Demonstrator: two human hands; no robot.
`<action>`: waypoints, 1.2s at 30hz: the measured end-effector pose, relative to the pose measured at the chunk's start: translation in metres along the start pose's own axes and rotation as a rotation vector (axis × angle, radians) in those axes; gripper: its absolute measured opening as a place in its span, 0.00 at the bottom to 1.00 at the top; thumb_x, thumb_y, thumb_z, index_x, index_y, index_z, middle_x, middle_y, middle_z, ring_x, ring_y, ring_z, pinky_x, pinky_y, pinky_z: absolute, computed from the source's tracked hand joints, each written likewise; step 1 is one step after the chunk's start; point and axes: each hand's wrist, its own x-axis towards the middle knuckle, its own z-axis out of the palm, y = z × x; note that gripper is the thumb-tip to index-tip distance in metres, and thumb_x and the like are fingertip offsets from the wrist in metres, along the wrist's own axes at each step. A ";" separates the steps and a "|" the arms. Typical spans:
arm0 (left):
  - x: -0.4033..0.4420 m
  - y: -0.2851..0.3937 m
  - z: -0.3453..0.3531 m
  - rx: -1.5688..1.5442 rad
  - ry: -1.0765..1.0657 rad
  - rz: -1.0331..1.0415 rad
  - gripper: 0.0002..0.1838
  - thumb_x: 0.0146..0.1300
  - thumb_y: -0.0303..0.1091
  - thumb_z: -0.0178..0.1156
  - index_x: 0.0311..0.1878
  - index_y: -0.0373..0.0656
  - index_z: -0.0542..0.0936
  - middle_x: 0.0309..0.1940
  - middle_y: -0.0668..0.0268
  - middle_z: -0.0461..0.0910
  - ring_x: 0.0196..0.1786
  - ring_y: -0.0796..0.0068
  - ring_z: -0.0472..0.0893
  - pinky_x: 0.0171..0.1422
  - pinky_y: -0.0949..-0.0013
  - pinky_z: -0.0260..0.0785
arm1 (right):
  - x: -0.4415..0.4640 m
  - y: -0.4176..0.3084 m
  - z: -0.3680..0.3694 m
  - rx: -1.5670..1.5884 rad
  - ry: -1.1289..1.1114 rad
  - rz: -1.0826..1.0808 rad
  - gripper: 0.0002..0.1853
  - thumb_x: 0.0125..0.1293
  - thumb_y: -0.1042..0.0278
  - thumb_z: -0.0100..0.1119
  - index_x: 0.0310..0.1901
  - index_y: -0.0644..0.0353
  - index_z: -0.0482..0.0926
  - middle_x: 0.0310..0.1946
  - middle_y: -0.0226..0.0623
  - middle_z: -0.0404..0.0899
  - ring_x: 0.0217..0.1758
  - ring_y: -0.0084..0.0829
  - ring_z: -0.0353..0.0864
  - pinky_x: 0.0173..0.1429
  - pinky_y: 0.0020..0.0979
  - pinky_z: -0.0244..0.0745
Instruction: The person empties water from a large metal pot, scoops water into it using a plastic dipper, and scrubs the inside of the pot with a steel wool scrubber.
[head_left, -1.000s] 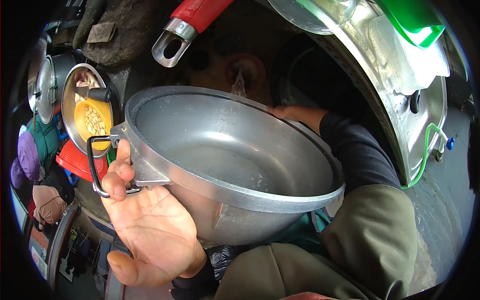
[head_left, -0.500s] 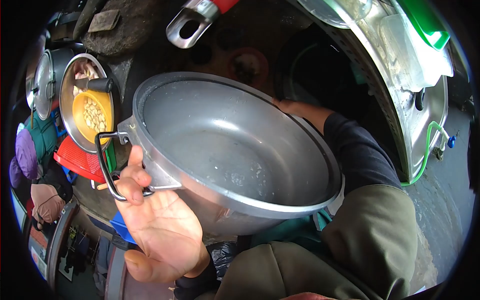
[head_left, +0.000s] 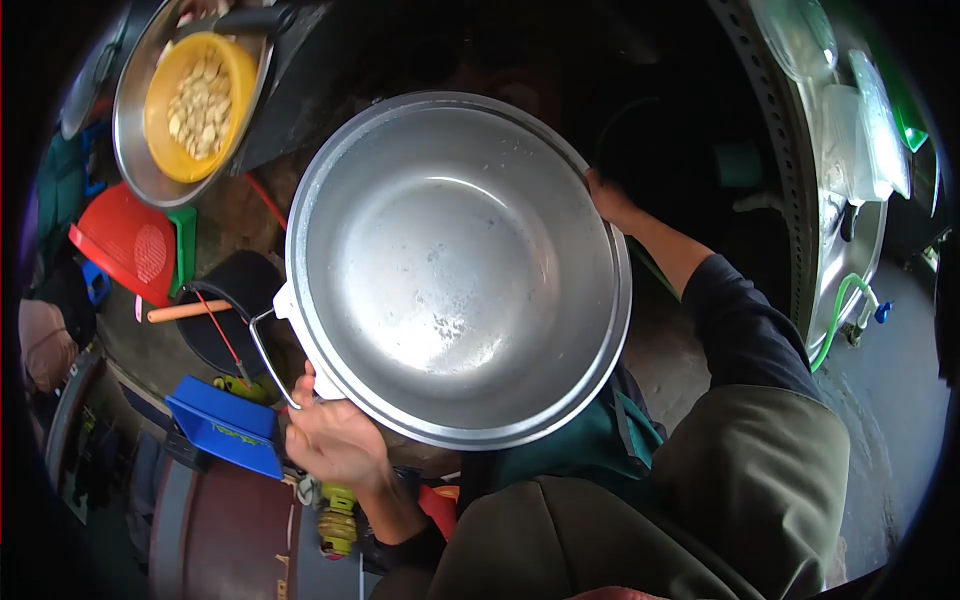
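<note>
A large, round silver metal pot (head_left: pixel 450 260) hangs in front of me, its open mouth facing up toward my head. Inside, the bottom has small marks and a bright shine. My left hand (head_left: pixel 340 435) is at the pot's lower left, fingers curled by the end of the wire handle (head_left: pixel 262 350); part of its grip is hidden. Over on the far right side, my right hand (head_left: pixel 608 203) grips the rim, with its other fingers out of sight behind the pot.
At upper left, a metal basin (head_left: pixel 128 130) holds a yellow bowl (head_left: pixel 240 75) of pale pieces. A red basket (head_left: pixel 120 240), black bucket (head_left: pixel 215 340) and blue dustpan (head_left: pixel 225 425) are below. A metal sink counter (head_left: pixel 815 230) with plastic containers runs along the right.
The pot has turned so that its inside faces me more fully. My left hand has gone from a spread palm under the handle to a more curled shape, and my view has shifted.
</note>
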 end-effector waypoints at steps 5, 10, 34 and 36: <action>0.028 -0.023 -0.099 0.029 0.329 -0.181 0.18 0.63 0.48 0.48 0.33 0.41 0.71 0.42 0.59 0.76 0.53 0.60 0.73 0.62 0.54 0.64 | -0.022 -0.036 0.021 -0.101 0.004 -0.126 0.37 0.71 0.40 0.26 0.57 0.71 0.70 0.54 0.65 0.70 0.60 0.53 0.71 0.63 0.41 0.65; 0.078 -0.073 -0.195 0.013 0.648 -0.323 0.20 0.59 0.53 0.51 0.25 0.46 0.65 0.35 0.62 0.73 0.45 0.65 0.71 0.60 0.57 0.63 | -0.006 -0.055 0.059 -0.440 0.054 -0.316 0.26 0.72 0.51 0.33 0.61 0.61 0.65 0.53 0.64 0.71 0.56 0.56 0.74 0.60 0.42 0.68; 0.220 -0.231 -0.357 -0.108 1.046 -0.456 0.16 0.66 0.43 0.36 0.23 0.48 0.59 0.28 0.65 0.69 0.36 0.69 0.74 0.51 0.55 0.74 | 0.076 -0.107 0.137 -0.196 0.181 -0.331 0.29 0.63 0.52 0.53 0.58 0.68 0.67 0.52 0.61 0.74 0.58 0.51 0.73 0.60 0.40 0.67; 0.222 -0.234 -0.357 -0.086 1.025 -0.457 0.17 0.67 0.43 0.36 0.22 0.49 0.59 0.28 0.65 0.69 0.37 0.68 0.74 0.52 0.54 0.73 | 0.083 -0.104 0.142 -0.200 0.202 -0.336 0.29 0.63 0.52 0.53 0.58 0.68 0.68 0.52 0.61 0.74 0.58 0.51 0.73 0.60 0.40 0.67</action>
